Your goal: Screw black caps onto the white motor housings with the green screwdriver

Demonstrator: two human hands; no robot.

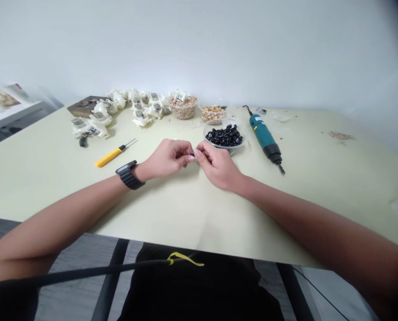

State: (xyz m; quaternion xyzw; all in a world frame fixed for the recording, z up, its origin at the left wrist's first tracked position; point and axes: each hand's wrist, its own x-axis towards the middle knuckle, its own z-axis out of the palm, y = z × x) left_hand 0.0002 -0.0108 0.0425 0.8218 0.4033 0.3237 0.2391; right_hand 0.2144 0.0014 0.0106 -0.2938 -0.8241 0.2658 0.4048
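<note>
My left hand [170, 158], with a black watch [130, 175] on its wrist, pinches a small black part [192, 155]. The fingertips of my right hand [218, 166] meet it from the other side, closed in a pinch. Fingers mostly cover the part, so its shape cannot be made out. Right behind my right hand stands a clear plastic bowl [204, 128] of small black plastic parts [226, 135]. A yellow-handled screwdriver [109, 157] lies to the left of my left hand. On the right lies a teal electric screwdriver [264, 138], bit toward me.
Several white plastic assemblies [100, 124] cover the table's back left, near a dark tray [85, 106]. Two tubs, one of beige pieces [183, 109] and one of brassy pieces [213, 113], stand by the wall. A black cord with a yellow tie [185, 258] crosses below the table edge.
</note>
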